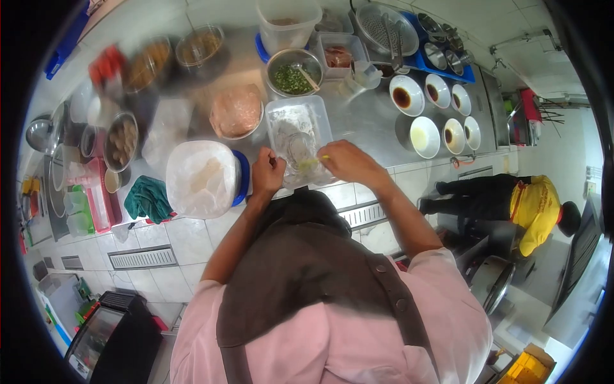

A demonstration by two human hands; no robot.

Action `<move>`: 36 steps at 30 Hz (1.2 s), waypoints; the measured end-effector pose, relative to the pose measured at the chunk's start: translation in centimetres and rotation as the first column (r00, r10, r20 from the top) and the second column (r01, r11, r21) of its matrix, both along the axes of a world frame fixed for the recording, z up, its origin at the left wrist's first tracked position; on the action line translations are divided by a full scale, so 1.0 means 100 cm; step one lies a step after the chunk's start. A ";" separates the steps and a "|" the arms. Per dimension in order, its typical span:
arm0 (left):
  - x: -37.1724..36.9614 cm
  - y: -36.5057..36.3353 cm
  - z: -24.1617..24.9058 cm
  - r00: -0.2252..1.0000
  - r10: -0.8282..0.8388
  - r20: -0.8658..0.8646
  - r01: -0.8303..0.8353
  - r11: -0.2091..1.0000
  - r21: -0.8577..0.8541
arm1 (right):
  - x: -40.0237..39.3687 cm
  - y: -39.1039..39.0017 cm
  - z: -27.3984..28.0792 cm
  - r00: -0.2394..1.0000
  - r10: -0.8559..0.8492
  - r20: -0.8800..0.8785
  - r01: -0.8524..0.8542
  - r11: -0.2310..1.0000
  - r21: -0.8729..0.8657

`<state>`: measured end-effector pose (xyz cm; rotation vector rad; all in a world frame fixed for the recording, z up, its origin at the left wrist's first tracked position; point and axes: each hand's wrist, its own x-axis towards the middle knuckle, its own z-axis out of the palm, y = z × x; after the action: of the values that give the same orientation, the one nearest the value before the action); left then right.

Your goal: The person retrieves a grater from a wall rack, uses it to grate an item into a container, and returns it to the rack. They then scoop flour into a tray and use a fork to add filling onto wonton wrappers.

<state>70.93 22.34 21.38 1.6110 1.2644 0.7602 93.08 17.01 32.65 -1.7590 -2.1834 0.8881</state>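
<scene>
In front of me a clear plastic container (pixel 322 120) holds a whitish, wet-looking substance and what looks like crumpled clear film. My left hand (pixel 268 171) is closed at the container's near left corner; whatever its fingers grip is hidden. On the near right side, my right hand (pixel 350 162) pinches a thin yellow-green tool (pixel 311 164), blurred, its tip low over the container's near end. Behind the container sits a steel bowl of chopped green herbs (pixel 291 80) with a spoon in it. A mound of pale pink minced meat (pixel 235 110) lies to the left.
White bowls (pixel 425 137), several with dark sauce, stand at right. Left are a white tub (pixel 202 179), a green cloth (pixel 150 198) and a pink basket (pixel 101 192). A colander (pixel 377 29) is at the back. A person in a yellow shirt (pixel 536 214) stands farther right.
</scene>
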 end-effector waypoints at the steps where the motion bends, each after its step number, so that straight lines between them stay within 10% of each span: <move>1: 0.001 -0.003 0.007 1.000 -0.006 0.000 0.006 1.000 -0.003 | 0.005 -0.001 0.000 0.993 0.000 0.118 -0.006 0.999 0.053; 5: 0.009 -0.008 0.036 0.998 -0.058 -0.008 0.057 0.990 -0.127 | 0.001 0.008 0.016 0.972 -0.213 0.100 0.178 0.944 0.277; 15: 0.015 -0.014 0.058 0.992 -0.104 -0.069 0.100 0.993 -0.055 | 0.012 -0.023 0.025 0.994 -0.077 0.077 0.076 0.997 0.016; 20: 0.015 -0.020 0.064 0.991 -0.118 -0.063 0.115 0.991 -0.062 | 0.003 -0.008 0.026 0.937 -0.349 0.035 0.341 0.930 0.135; 27: 0.008 -0.021 0.046 0.992 -0.123 0.000 0.123 0.992 -0.037 | 0.019 -0.027 0.028 0.988 -0.152 -0.009 0.152 0.986 0.070; 33: 0.001 -0.017 0.020 0.972 -0.150 0.180 0.163 0.985 -0.061 | -0.007 -0.020 0.018 0.908 -0.356 -0.220 0.403 0.887 0.228; 36: -0.004 -0.009 0.000 0.965 -0.167 0.200 0.179 0.983 -0.045 | -0.010 -0.037 0.017 0.949 -0.172 -0.264 0.204 0.974 0.098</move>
<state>70.51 21.40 21.34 1.5332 0.9838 0.7424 92.10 13.35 34.32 -1.6588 -1.8343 0.8579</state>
